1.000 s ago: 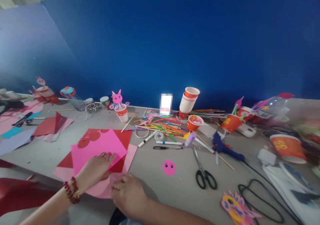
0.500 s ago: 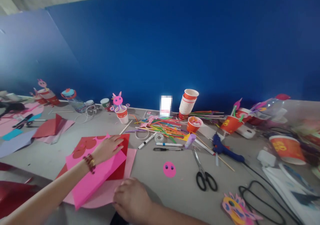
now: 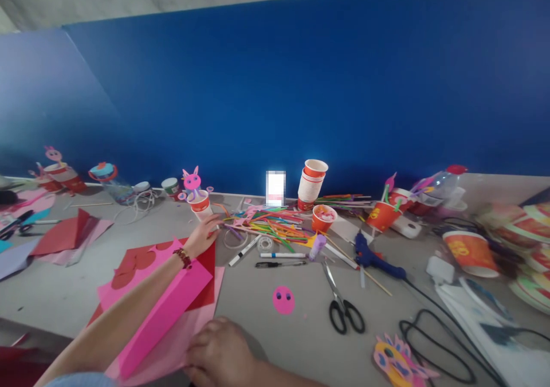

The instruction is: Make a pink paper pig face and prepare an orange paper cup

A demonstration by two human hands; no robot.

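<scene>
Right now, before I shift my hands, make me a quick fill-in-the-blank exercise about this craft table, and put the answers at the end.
1. The left hand is farther off than the right hand, and its bracelet is made of dark red ______.
2. The scissors have handles that are ______ in colour.
3. On the round pink cutout, the number of dark eyes is ______.
4. The big wall behind the table is ______.

Missing words: beads; black; two; blue.

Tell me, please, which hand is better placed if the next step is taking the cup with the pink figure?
Probably the left hand: it is close beside that cup. The right hand lies lower in view, clearly farther from it.
</scene>
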